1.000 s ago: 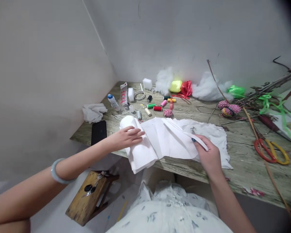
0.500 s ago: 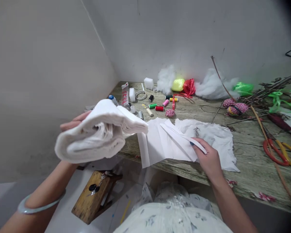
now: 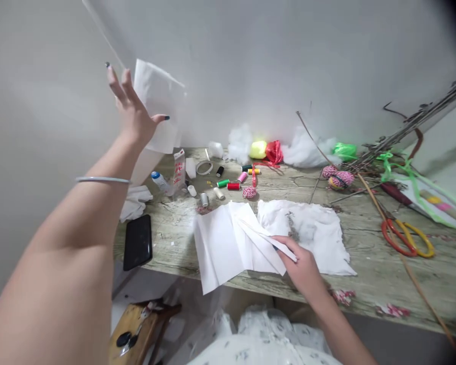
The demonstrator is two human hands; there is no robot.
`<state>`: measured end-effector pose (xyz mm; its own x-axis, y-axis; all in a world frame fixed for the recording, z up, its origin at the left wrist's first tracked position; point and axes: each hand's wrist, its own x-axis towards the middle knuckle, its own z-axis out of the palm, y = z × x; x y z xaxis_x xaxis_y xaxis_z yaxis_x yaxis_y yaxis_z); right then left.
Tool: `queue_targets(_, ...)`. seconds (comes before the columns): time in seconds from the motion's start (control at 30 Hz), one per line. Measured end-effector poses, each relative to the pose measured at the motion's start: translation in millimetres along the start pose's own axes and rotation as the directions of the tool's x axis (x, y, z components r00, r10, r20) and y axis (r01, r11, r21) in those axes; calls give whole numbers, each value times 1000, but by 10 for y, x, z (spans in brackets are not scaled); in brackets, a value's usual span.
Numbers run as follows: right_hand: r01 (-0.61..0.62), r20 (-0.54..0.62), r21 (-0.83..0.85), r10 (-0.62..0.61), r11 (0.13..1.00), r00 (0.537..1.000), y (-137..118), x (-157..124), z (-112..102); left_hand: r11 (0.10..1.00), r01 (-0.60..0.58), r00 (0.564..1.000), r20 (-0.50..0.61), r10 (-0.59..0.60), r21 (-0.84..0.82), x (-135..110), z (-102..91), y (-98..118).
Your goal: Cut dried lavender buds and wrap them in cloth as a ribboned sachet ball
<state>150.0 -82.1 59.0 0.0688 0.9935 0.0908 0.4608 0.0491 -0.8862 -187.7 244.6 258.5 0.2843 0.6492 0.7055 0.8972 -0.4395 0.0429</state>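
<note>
My left hand (image 3: 135,111) is raised in front of the wall with its fingers spread. Just to its right is a pale white sheet (image 3: 161,106), partly see-through and blurred; I cannot tell what supports it. My right hand (image 3: 302,266) pinches the folded end of a creased white sheet of paper (image 3: 222,241), which lies over the table's front edge. Beneath and behind it lies a ragged white cloth (image 3: 323,235) with a dark mark. A crumpled white cloth (image 3: 135,203) rests at the table's left side.
On the wooden table (image 3: 167,228) are a black phone (image 3: 138,242), a glue bottle (image 3: 159,181), several thread spools (image 3: 233,186), a tape roll (image 3: 204,168) and white stuffing (image 3: 307,147). Scissors (image 3: 406,238) and dry twigs (image 3: 395,134) lie right. A wooden stool (image 3: 131,332) stands below.
My left hand has gone up toward the wall, and the thick white folded bundle is no longer in it. A pale sheet now shows beside it. My right hand keeps its pinch; the view has shifted.
</note>
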Motion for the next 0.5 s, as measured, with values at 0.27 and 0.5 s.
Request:
queue_targets(0.27, 34, 7, 156, -36, 987, 999, -11, -35, 12, 814, -364, 666, 483, 568, -454, -1421, -108, 1681)
queue_targets(0.5, 254, 197, 179, -288, 950, 937, -219, -214, 140, 770, -396, 673, 413, 614, -501, -2212, -272, 1934)
